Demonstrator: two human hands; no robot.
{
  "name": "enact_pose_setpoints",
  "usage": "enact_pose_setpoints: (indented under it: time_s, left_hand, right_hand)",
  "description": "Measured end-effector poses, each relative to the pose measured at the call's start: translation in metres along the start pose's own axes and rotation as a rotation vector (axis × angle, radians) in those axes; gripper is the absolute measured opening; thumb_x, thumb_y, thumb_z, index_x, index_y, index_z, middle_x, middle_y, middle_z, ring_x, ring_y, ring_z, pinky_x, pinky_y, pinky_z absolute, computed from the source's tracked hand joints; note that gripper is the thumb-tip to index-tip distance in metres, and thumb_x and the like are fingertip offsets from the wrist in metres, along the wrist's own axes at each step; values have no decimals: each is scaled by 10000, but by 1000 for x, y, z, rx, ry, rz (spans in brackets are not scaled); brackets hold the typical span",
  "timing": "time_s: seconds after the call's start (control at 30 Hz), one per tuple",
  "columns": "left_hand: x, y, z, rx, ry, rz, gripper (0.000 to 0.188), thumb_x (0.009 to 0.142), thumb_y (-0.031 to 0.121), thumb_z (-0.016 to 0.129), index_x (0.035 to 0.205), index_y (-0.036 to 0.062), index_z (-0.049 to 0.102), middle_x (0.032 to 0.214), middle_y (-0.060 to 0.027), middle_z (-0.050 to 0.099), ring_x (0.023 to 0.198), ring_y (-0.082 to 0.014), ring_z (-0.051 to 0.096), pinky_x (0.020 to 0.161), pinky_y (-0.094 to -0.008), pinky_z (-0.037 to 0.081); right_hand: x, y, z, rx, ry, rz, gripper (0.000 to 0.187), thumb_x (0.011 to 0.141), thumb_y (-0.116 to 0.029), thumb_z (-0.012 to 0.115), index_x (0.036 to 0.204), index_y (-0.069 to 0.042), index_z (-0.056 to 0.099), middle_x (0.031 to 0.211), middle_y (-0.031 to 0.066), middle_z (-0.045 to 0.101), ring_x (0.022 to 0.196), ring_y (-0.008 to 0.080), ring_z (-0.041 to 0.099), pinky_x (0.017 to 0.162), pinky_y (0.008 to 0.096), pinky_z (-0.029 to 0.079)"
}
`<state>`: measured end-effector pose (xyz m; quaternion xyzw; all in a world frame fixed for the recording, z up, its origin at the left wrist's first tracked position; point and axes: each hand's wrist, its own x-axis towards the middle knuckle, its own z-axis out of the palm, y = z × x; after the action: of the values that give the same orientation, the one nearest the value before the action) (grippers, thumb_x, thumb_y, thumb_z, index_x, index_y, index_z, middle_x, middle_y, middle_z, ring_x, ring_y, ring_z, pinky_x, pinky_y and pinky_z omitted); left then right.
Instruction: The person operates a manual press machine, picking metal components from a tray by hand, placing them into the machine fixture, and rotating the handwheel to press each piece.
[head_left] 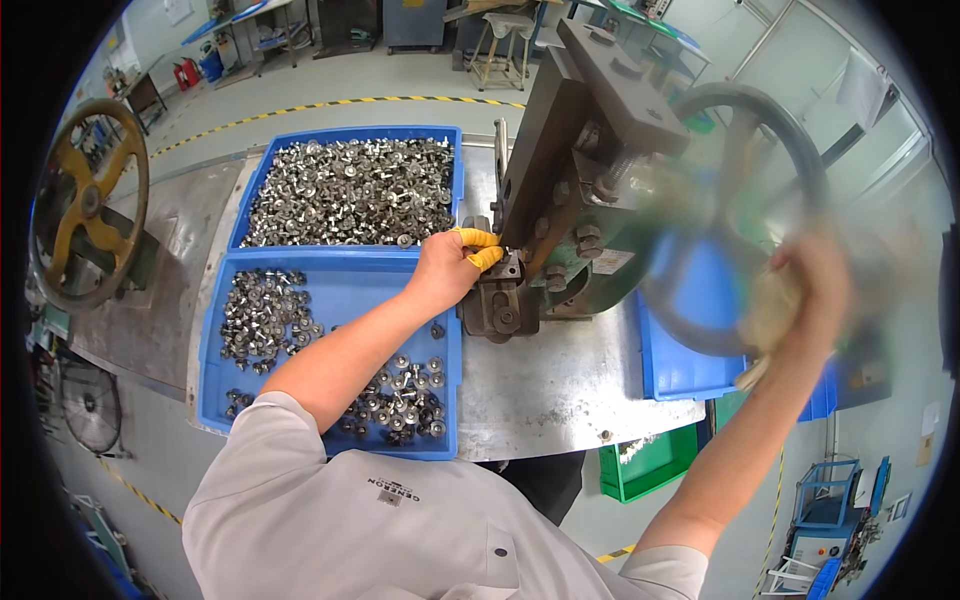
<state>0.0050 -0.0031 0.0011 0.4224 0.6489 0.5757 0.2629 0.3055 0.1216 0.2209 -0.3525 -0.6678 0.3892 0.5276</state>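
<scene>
My left hand (447,268), with yellow covers on its fingertips, is at the small metal fixture (503,308) under the ram of a hand press (556,150). Thumb and finger are pinched together there, and whatever is between them is too small and hidden to make out. Out to the right, my right hand (818,272) is closed at the rim of the press's large handwheel (812,160). Hand and wheel are smeared by motion. A pale yellowish cloth or wrap (772,308) shows beside that hand on the rim.
Left of the press, a blue tray (458,200) is heaped with small metal parts. A nearer blue tray (330,258) holds two looser piles. Another blue bin (690,380) stands under the wheel, and a green bin (650,485) sits below the metal table's (570,425) edge. A second handwheel (92,200) stands far left.
</scene>
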Motion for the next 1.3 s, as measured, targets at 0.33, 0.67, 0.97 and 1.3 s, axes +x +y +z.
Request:
enact_pose_setpoints:
  time_s: [0.33,0.67,0.97,1.3]
  left_hand:
    - [3,1,-2,-13,-36,-27,158,792,75,658,919,-17,680,697,-34,636,551,-95,496,529,-226,416]
    - [-14,-16,-71,327,-60,-175,282,754,152,659,1004,23,670,886,-112,664,753,-193,611,685,-291,498]
    - [-58,-22,-58,714,-395,24,303,737,104,675,1002,-39,644,878,-110,653,690,-204,607,640,-311,514]
    - [-47,-27,-66,-507,-113,-502,288,813,3,569,1094,-56,574,927,-148,612,718,-213,620,613,-299,535]
  right_hand:
    - [-70,108,3,326,279,-99,308,693,58,564,980,-35,503,765,71,545,756,192,541,758,310,450]
    - [-25,22,-11,104,-20,139,418,713,-71,608,1118,6,544,706,68,545,666,153,527,654,255,417]
    - [8,-13,-1,55,-87,172,451,730,-147,629,1135,32,544,685,59,528,646,150,521,602,235,395]
    - [-3,-23,12,141,-102,105,443,747,-149,638,1131,49,543,678,50,516,637,147,518,585,226,395]
